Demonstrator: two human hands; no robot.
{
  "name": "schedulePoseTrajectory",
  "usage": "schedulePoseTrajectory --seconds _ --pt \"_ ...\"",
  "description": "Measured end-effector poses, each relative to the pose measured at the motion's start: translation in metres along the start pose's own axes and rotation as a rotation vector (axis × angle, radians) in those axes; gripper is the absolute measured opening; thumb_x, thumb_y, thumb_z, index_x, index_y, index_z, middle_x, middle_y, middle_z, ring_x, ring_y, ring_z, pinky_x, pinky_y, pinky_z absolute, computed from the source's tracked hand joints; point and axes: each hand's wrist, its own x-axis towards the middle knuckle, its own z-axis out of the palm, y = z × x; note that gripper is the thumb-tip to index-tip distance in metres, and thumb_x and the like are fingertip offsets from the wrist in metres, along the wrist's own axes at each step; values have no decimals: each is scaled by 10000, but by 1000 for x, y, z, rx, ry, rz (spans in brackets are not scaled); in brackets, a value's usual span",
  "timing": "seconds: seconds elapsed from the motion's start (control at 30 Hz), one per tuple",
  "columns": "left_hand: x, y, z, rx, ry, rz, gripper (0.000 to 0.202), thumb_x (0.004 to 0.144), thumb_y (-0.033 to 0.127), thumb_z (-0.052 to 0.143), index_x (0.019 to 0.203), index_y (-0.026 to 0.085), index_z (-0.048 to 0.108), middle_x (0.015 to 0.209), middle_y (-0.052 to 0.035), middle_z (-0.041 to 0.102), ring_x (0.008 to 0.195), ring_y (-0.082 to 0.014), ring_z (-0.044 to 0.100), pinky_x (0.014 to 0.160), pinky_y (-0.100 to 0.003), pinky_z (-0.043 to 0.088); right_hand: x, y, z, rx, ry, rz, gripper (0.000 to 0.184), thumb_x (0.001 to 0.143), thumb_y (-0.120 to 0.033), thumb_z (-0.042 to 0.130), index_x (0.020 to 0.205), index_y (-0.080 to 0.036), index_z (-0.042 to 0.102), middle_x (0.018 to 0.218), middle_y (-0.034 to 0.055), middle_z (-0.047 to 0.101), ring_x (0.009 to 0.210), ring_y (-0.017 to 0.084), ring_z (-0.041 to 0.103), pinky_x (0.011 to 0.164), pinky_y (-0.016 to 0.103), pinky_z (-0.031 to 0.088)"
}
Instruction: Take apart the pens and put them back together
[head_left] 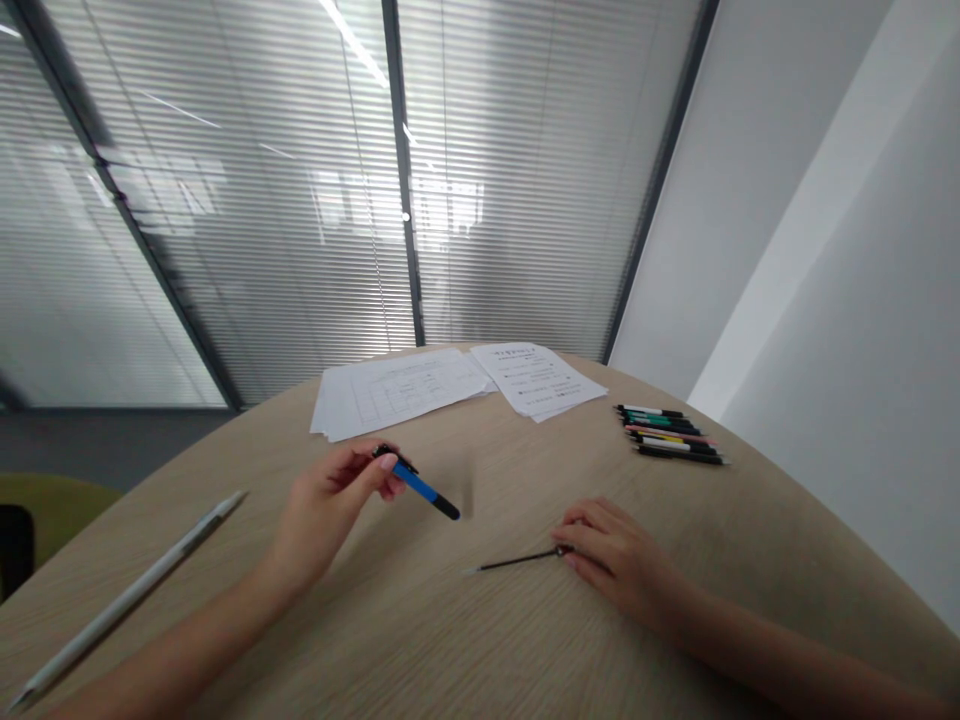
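Observation:
My left hand (324, 515) is raised above the table at the centre left, its thumb and fingers pinching a blue pen barrel (421, 485). The barrel has a black grip section and a dark upper end with a clip, and it slants down to the right. Lower and to the right, my right hand (619, 555) is closed on a thin dark pen refill (517, 562). Its pale tip points left, while its other end is hidden in my fingers. A gap separates the refill from the blue barrel.
Several pens (667, 433) lie in a row at the table's right. Printed sheets (405, 390) and more papers (536, 380) rest along the far edge of the wooden table (435, 640). A long white rod (135, 595) lies at the left, near a green chair (56, 500).

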Motion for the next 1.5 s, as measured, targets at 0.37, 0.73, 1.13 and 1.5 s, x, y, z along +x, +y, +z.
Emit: schedulePoseTrajectory --seconds 0.37,0.73,1.13,1.5 --pt "-10 15 -2 276 -43 176 149 681 271 531 789 198 604 605 11 599 460 -115 520 474 -221 448 0 0 0 -12 0 -10 182 768 -138 482 895 -187 602 871 69 579 823 182 511 740 319 426" --pt "-4 10 -1 86 48 72 166 740 310 502 817 171 550 593 20 567 467 -110 491 476 -234 416 0 2 1 -26 -5 -22 186 770 -137 470 895 -192 596 871 66 581 824 178 515 736 312 424" --pt "1 -6 6 -370 10 -415 152 721 284 561 753 136 572 602 27 560 476 -61 463 457 -158 382 1 1 -1 -1 0 -50 152 795 -150 450 838 -187 591 840 68 590 798 177 521 721 316 434" --pt "-29 3 27 -444 -146 -744 178 799 231 491 694 132 595 602 1 598 507 -69 542 504 -151 452 -1 2 -1 134 58 4 134 801 -152 417 811 -168 550 778 58 586 748 159 528 687 292 430"
